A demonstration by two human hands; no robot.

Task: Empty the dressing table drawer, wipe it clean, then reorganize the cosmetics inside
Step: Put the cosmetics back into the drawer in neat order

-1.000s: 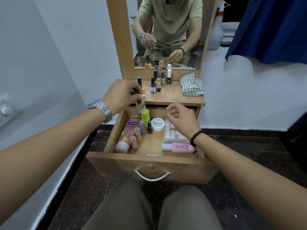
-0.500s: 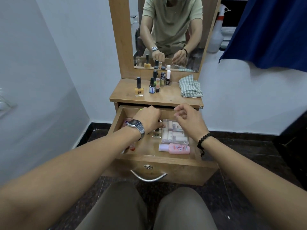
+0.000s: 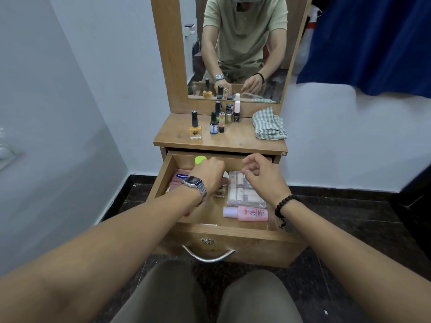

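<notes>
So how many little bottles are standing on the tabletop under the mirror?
6: an orange bottle at the left alone, then a cluster: blue bottle, slim tube, and three behind. Others may be hidden.

The wooden drawer (image 3: 233,231) stands pulled open, holding a pink bottle (image 3: 250,213) lying flat at the front right and a clear packet of tubes (image 3: 245,194) behind it. Six nail polish bottles (image 3: 219,120) stand upright on the tabletop (image 3: 233,138)

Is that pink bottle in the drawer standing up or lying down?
Lying down: the pink bottle lies on its side near the drawer front, cap pointing left.
</notes>
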